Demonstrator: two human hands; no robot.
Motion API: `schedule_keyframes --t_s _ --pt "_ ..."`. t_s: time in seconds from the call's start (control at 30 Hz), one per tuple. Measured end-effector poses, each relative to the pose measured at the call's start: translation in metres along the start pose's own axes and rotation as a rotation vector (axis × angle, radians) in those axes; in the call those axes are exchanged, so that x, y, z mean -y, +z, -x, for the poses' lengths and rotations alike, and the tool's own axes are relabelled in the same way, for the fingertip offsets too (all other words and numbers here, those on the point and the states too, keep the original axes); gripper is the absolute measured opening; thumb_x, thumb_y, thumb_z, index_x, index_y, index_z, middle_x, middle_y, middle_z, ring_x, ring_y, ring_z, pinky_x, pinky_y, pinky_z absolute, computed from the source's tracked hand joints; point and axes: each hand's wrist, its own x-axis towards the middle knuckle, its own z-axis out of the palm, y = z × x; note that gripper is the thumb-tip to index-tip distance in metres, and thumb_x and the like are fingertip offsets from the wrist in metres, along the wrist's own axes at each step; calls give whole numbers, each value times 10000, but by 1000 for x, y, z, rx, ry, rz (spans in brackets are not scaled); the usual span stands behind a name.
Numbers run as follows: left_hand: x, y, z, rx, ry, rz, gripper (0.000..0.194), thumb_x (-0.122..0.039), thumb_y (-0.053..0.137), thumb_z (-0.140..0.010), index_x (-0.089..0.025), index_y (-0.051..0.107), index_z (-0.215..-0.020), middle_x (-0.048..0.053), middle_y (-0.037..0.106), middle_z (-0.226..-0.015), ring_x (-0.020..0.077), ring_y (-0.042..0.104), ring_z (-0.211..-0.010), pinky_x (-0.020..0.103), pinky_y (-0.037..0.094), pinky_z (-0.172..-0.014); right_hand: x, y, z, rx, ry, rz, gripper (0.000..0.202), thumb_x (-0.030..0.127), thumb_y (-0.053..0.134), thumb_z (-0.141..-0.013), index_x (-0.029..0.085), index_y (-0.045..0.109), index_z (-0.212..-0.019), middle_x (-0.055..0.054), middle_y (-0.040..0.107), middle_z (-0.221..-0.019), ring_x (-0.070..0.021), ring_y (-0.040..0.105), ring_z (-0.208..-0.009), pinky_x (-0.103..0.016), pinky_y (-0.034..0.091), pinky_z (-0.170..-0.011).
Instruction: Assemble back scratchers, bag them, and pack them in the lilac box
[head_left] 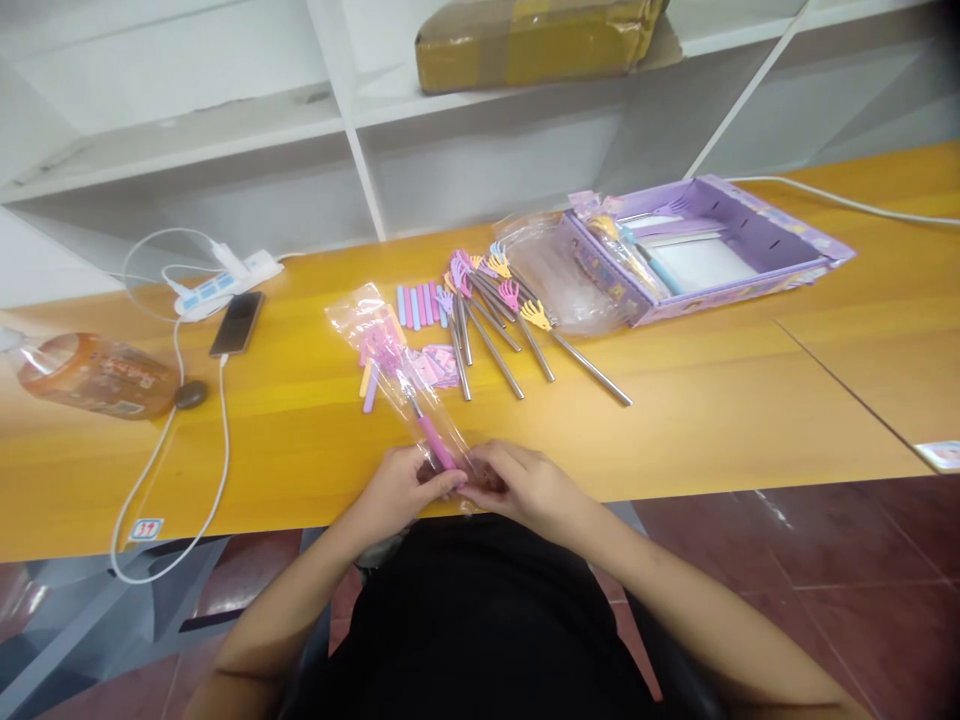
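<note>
Near the table's front edge, my left hand and my right hand are both closed on the lower end of a clear plastic bag. Inside the bag lies a back scratcher with a pink handle, its head pointing away from me. Beyond the bag, several metal back scratcher rods with hand-shaped heads in pink, purple, yellow and blue lie in a loose pile. Short coloured handle sleeves sit in a row beside them. Small printed cards are partly covered by the bag.
A purple box with bagged back scratchers inside stands at the back right, loose clear bags beside it. To the left are a phone, a power strip, looping white cables and an orange bottle. Above, a carton rests on a shelf.
</note>
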Motion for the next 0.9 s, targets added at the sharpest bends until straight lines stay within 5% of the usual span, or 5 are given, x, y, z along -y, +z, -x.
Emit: schedule_keyframes --t_s 0.13,0.27,0.4,0.53,0.9 --pt "-1 1 0 -57 41 216 312 -503 803 -966 -195 840 -940 68 828 -769 230 779 -680 317 629 -675 2 -9 -4 33 106 -107 136 293 626 -1131 233 632 -1253 -22 741 -894 -161 679 -692 -288 555 -676" --pt "-5 0 -1 -112 33 311 427 -605 808 -942 -179 829 -932 82 819 -737 221 761 -618 321 642 -620 -3 -15 -7 40 174 -193 336 185 500 -1134 257 532 -1460 -47 752 -1062 -166 721 -805 -303 607 -777" --pt "-8 0 -1 -119 -7 337 488 -650 822 -921 -165 773 -916 58 799 -735 195 751 -636 302 642 -650 -9 -10 -5 -43 -1 -62 403 139 606 -1084 277 562 -1459 -95 653 -1200 -181 691 -885 -314 608 -763" --pt "-7 1 0 -114 -31 366 531 -682 819 -910 -162 721 -952 44 787 -798 172 726 -651 291 619 -654 -8 -10 0 -113 -204 81 349 122 690 -1064 292 682 -1368 -46 539 -1029 -174 624 -865 -277 551 -695" --pt "-8 -4 4 182 -1 42 382 -533 668 -1070 -175 731 -952 29 746 -864 187 679 -808 298 527 -771 -3 -18 -8 -16 -181 -96 139 161 712 -1067 247 675 -1170 -86 701 -1112 -210 709 -973 -347 605 -823"
